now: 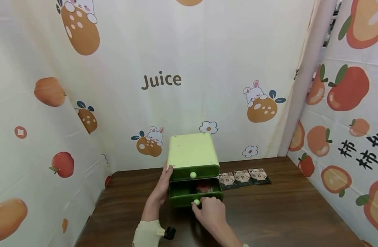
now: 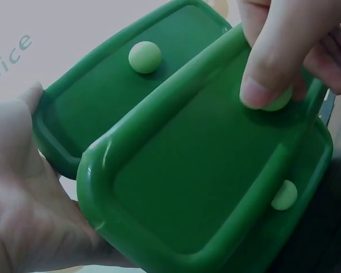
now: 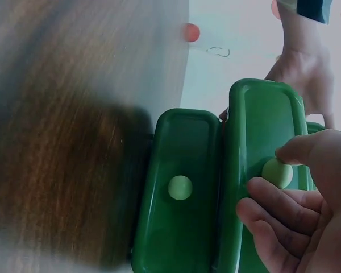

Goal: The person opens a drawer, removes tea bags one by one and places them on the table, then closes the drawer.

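Note:
A small green drawer box point(image 1: 193, 149) with a pale yellow-green top stands on the table. Its middle drawer point(image 1: 181, 201) is pulled out, and a reddish item point(image 1: 205, 187), too small to identify, lies inside at the right. My right hand point(image 1: 212, 212) pinches that drawer's round light-green knob point(image 3: 277, 172) between thumb and fingers. Against the box's left side rests my left hand point(image 1: 161, 185), its thumb along the front edge near the top drawer point(image 2: 102, 91). In the right wrist view the bottom drawer point(image 3: 179, 227) sits behind the pulled-out one.
Three flat packets point(image 1: 242, 177) with patterned labels lie in a row on the brown wooden table point(image 1: 287, 206), right of the box. Printed cloths point(image 1: 189, 103) hang behind and at both sides. A small black device point(image 1: 169, 233) is on my left wrist.

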`<state>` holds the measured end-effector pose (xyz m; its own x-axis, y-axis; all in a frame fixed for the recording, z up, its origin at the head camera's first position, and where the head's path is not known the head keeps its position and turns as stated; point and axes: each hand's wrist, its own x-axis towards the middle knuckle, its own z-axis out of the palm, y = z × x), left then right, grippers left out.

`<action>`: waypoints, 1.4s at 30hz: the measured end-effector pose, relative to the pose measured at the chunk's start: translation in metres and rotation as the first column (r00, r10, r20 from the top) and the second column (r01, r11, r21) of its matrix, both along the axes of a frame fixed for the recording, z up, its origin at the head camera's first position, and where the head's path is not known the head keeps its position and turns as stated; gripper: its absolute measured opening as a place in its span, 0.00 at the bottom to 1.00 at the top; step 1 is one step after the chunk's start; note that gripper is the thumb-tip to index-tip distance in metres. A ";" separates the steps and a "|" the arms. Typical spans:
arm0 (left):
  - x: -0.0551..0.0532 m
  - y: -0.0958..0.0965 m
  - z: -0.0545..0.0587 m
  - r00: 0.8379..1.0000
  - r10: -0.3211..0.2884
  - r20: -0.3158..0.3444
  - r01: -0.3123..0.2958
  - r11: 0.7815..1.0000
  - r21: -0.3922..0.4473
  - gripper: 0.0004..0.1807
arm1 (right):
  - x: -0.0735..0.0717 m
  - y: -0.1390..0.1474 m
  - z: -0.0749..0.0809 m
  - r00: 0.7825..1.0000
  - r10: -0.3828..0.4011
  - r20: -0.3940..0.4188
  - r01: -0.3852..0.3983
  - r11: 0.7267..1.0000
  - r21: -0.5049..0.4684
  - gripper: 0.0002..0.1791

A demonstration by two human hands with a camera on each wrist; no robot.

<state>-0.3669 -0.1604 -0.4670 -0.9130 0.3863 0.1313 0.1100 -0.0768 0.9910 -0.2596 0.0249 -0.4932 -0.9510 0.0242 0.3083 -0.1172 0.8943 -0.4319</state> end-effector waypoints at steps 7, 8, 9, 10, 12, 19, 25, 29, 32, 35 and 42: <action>0.002 -0.001 -0.001 1.000 0.005 -0.007 -0.005 1.000 0.013 0.30 | 0.015 0.000 0.001 1.000 0.014 0.028 -0.014 1.000 0.004 0.30; 0.002 -0.002 -0.001 1.000 0.004 -0.003 -0.004 1.000 0.014 0.30 | 0.017 0.000 0.002 0.999 0.017 0.031 -0.018 1.000 0.003 0.29; 0.002 -0.002 -0.001 1.000 0.005 0.003 -0.005 1.000 0.017 0.30 | 0.019 0.001 0.002 0.999 0.021 0.036 -0.021 1.000 -0.001 0.30; 0.003 -0.001 -0.001 1.000 0.004 0.004 -0.004 1.000 0.015 0.30 | 0.021 0.001 0.001 0.999 0.023 0.040 -0.023 1.000 -0.004 0.29; 0.002 -0.001 -0.002 1.000 -0.004 0.008 0.004 1.000 0.011 0.31 | 0.024 0.002 -0.001 0.999 0.027 0.045 -0.027 1.000 -0.008 0.28; 0.003 0.000 -0.004 1.000 -0.005 0.001 0.005 1.000 0.020 0.30 | 0.029 0.003 -0.008 0.997 0.052 0.059 -0.049 0.998 -0.040 0.23; 0.003 0.002 -0.001 1.000 -0.002 -0.003 0.002 1.000 0.023 0.30 | 0.029 0.003 -0.013 0.999 0.037 0.014 -0.037 0.999 -0.025 0.26; 0.001 0.002 0.000 1.000 0.025 0.011 -0.025 1.000 0.018 0.30 | 0.028 0.003 -0.019 0.999 0.047 0.018 -0.047 0.999 -0.024 0.28; 0.001 0.002 -0.001 0.999 0.041 0.015 -0.041 0.999 0.018 0.30 | 0.030 0.005 -0.023 0.991 0.095 0.097 -0.090 0.994 -0.053 0.29; 0.002 0.002 -0.001 0.999 0.040 0.019 -0.040 0.999 0.012 0.30 | 0.035 0.010 -0.019 0.960 0.180 0.215 -0.158 0.981 -0.116 0.27; 0.008 0.004 0.007 1.000 0.017 0.016 -0.018 0.999 0.030 0.31 | 0.044 0.006 0.034 0.985 0.162 0.057 -0.160 0.986 -0.044 0.27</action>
